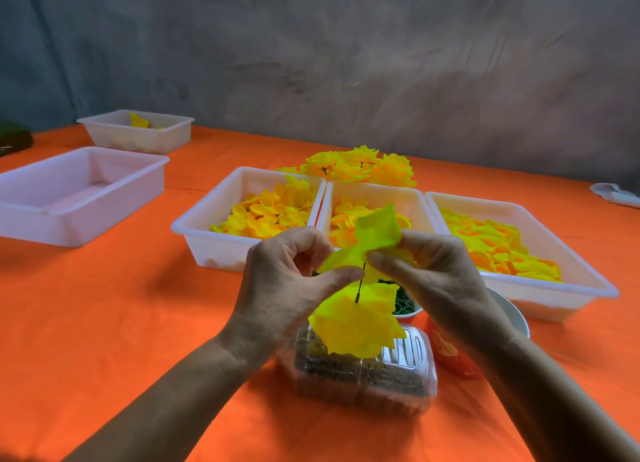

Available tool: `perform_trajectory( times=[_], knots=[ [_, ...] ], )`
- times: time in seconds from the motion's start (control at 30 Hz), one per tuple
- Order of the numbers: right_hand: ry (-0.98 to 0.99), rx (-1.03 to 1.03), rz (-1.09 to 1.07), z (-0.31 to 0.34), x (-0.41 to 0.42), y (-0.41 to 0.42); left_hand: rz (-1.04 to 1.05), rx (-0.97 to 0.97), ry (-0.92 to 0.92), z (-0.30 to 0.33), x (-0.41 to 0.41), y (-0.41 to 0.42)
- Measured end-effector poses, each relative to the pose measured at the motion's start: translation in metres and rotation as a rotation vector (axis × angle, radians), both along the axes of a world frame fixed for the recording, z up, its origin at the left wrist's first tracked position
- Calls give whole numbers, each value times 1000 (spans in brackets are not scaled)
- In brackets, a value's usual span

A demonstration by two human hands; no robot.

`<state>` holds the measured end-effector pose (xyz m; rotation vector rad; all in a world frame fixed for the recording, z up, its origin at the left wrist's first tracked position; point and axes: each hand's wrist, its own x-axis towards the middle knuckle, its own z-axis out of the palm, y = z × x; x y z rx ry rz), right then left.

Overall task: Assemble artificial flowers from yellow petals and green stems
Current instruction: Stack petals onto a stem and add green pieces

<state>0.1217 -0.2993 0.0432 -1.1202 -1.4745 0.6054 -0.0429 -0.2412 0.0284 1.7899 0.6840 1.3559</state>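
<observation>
Over the orange table (145, 316), both hands meet above a clear plastic box (367, 375). The left hand (287, 288) pinches a yellow petal (337, 259) between thumb and curled fingers; the right hand (433, 271) pinches a second petal (377, 227), with a thin green stem (360, 286) poking down through a larger petal layer (356, 319). At twelve o'clock sit three petal trays (207, 229) and finished flowers (363, 165). At four o'clock a red cup (446, 352) carries yellow markings, too blurred to read.
</observation>
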Motion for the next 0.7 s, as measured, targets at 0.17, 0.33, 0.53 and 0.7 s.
perform_trajectory(
  times=[0.17,0.33,0.53,0.7],
  knots=[
    [93,-93,85,-3,5,-2,64,-17,127,-1,7,0],
    [116,-109,131,-2,6,-3,64,-82,130,-5,9,3],
    [78,-72,100,-3,5,-4,51,-101,91,-6,12,4],
    [-101,27,18,0,3,-6,44,-98,90,-6,13,5]
  ],
)
